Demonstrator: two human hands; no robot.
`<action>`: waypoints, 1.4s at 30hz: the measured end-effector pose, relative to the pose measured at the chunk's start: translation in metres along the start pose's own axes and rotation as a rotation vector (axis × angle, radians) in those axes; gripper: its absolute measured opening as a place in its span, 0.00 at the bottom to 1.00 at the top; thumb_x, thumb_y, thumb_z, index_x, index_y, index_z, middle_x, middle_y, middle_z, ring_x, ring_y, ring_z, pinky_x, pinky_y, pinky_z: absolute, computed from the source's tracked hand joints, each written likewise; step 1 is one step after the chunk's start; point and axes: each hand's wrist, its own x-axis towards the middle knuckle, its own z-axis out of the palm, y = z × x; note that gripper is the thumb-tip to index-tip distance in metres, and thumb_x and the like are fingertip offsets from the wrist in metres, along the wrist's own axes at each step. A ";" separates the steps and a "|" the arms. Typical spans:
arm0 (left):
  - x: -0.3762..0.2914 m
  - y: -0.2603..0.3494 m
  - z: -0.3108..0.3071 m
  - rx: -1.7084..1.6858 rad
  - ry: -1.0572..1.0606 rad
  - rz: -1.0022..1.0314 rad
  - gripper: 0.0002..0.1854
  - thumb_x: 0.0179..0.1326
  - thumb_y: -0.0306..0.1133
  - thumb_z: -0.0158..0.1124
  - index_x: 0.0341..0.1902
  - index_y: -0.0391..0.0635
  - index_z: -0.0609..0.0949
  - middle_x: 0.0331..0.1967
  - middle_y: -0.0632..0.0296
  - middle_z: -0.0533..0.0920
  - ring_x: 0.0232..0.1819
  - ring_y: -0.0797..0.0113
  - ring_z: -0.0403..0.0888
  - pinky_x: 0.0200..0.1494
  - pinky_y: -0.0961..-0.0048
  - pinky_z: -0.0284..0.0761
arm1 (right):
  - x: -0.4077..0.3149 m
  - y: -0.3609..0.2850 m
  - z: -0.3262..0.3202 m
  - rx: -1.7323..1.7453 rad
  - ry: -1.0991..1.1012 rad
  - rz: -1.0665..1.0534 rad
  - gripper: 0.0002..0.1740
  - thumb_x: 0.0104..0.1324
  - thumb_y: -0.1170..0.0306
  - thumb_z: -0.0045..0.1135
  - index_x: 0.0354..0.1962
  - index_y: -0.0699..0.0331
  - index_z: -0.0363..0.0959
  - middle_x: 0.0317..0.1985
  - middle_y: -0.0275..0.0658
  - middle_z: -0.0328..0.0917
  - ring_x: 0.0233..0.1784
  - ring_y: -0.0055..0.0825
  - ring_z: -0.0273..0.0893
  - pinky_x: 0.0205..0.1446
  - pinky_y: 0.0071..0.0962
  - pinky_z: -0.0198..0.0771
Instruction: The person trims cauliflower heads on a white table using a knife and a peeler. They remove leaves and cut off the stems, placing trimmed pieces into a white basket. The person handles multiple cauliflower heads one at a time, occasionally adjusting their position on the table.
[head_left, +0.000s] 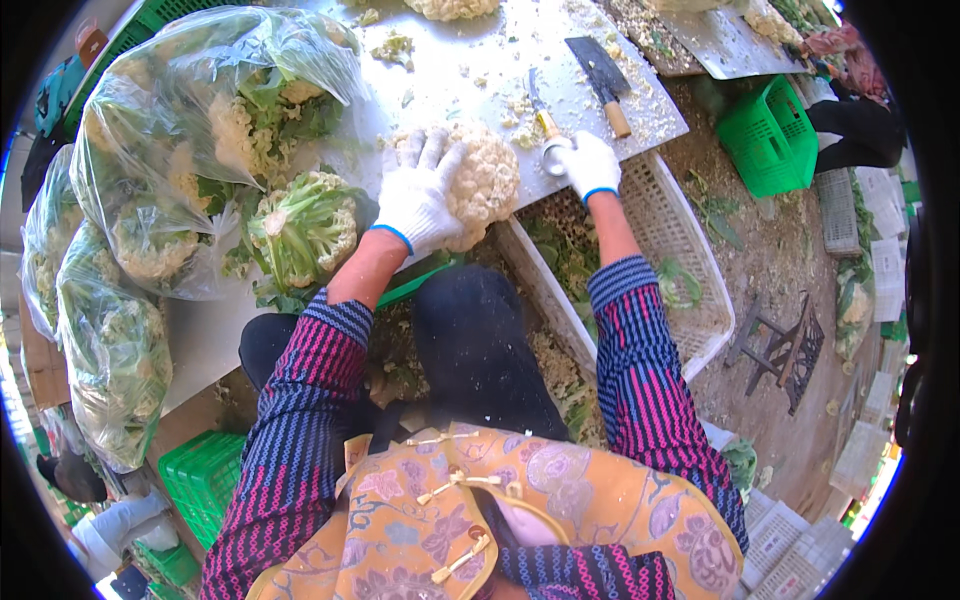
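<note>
My left hand, in a white knit glove with greyed fingertips, spreads over a cauliflower head at the table's near edge and grips it. My right hand, gloved too, has its fingers on a round silver-coloured object; its exact kind is unclear. Just beyond lies a small curved knife with a yellowish handle, its end close to that object. A cleaver with a wooden handle lies farther right. Left of my left hand, another cauliflower rests stem up with cut green stalks.
Clear plastic bags of cauliflower crowd the left of the white table. Below its right edge stands a white plastic basket containing leaves. A green crate and a folding stool are on the littered floor. Another person's dark-clothed leg is at right.
</note>
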 end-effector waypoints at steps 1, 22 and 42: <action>0.000 0.001 -0.001 0.005 -0.016 -0.017 0.55 0.35 0.47 0.76 0.74 0.57 0.65 0.75 0.46 0.60 0.79 0.40 0.50 0.76 0.37 0.44 | 0.009 0.005 -0.010 0.104 -0.029 0.014 0.28 0.61 0.47 0.59 0.44 0.63 0.81 0.41 0.53 0.83 0.45 0.50 0.82 0.53 0.42 0.75; -0.006 0.008 -0.009 0.021 -0.071 -0.079 0.53 0.39 0.46 0.74 0.76 0.59 0.64 0.78 0.52 0.58 0.80 0.47 0.51 0.74 0.35 0.49 | -0.046 -0.016 0.021 0.085 0.026 -0.058 0.26 0.57 0.44 0.62 0.38 0.59 0.83 0.39 0.50 0.84 0.46 0.49 0.82 0.50 0.46 0.74; 0.000 -0.040 0.014 0.150 0.096 -0.014 0.38 0.58 0.24 0.58 0.75 0.57 0.64 0.75 0.45 0.60 0.74 0.43 0.62 0.67 0.52 0.70 | -0.109 -0.079 -0.002 -0.079 -0.183 -0.623 0.15 0.59 0.52 0.62 0.35 0.53 0.78 0.33 0.42 0.82 0.40 0.40 0.82 0.45 0.37 0.76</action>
